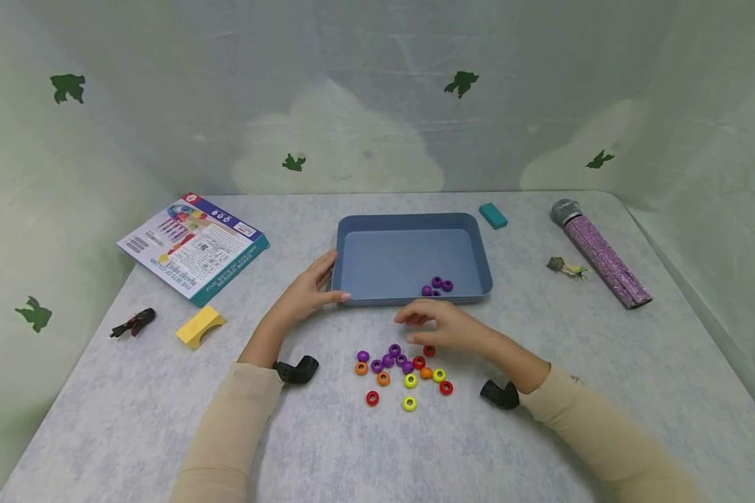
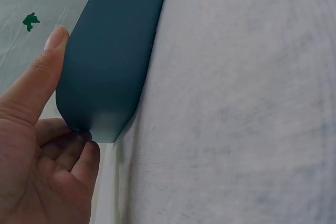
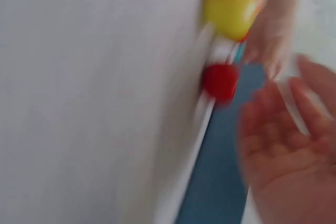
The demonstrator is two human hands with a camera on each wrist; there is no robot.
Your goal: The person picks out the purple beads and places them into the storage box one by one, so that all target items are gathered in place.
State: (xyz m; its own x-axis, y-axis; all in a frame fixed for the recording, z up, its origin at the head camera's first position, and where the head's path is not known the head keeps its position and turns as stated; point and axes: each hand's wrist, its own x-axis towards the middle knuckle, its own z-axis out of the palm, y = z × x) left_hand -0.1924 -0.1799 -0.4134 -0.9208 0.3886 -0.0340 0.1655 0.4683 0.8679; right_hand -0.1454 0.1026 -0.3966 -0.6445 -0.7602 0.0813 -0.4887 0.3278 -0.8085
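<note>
A blue-grey rectangular tray lies toward the back of the table, with several purple beads in its front right part. My left hand holds the tray's front left corner, thumb along the front wall and fingers bent at the corner in the left wrist view. Just in front of the tray hovers my right hand, fingers loosely bent and nothing between them. Below it lie scattered loose beads: purple, orange, yellow and red. The right wrist view is blurred, showing a yellow bead and a red bead.
At the left are a printed box, a yellow arch block and a small black clip-like item. A teal block stands behind the tray's right corner. Farther right lie a glittery pink microphone and a small figurine.
</note>
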